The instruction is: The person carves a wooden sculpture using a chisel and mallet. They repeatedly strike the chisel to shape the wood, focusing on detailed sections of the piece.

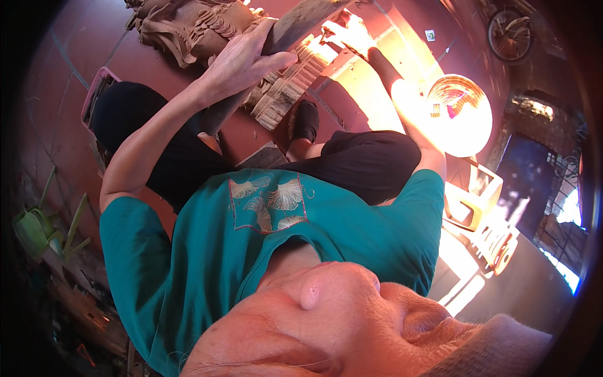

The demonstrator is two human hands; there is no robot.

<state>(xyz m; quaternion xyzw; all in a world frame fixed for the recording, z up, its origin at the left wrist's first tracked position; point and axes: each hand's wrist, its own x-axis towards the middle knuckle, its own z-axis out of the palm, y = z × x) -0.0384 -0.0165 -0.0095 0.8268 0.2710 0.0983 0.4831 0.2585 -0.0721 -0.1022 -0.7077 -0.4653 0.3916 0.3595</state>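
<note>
A green potted plant point(34, 227) stands near nine o'clock. A heap of curved brown pieces point(188, 31) lies on the red tiled floor point(94, 38) at eleven. Just right of it, the left hand point(242, 61) has its fingers around a dark wooden bar point(304, 24) — thumb set apart — which slants toward twelve. Under the bar sits a ridged brown stack point(295, 81). The right hand point(355, 36), past twelve, is near the bar's upper end; glare hides whether its fingers grip anything. A round woven basket point(461, 94) glows at two.
</note>
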